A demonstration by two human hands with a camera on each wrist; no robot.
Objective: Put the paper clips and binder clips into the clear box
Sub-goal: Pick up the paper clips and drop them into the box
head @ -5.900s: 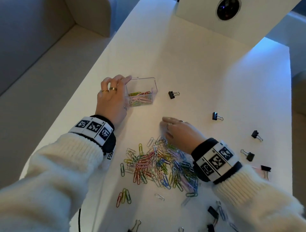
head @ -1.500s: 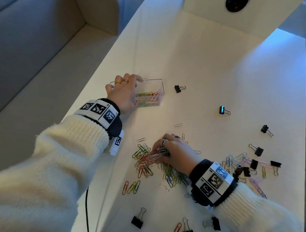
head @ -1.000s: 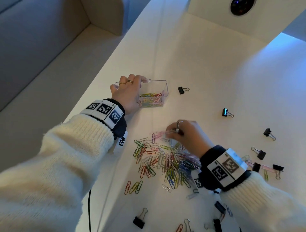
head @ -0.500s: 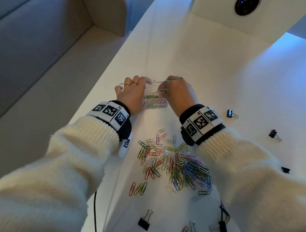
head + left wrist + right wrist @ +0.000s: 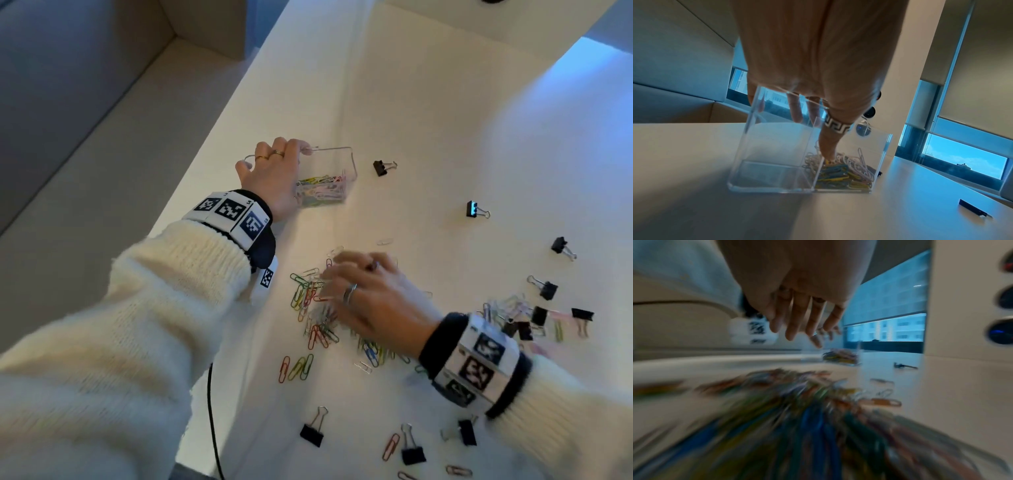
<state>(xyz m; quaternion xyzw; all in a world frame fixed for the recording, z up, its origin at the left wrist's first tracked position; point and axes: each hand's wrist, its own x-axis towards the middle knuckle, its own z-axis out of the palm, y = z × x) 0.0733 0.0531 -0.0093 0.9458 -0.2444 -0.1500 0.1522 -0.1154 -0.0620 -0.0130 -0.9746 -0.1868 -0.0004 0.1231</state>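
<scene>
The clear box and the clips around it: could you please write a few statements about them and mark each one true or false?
1. The left hand holds the clear box. True.
2. The clear box has two compartments, and the paper clips in the box fill only one. True.
3. Binder clips already lie in the box. False: only paper clips show inside; the binder clips, such as the nearest one, lie on the table.
4. The right hand is over the box. False: it is open over the loose pile of paper clips.
</scene>
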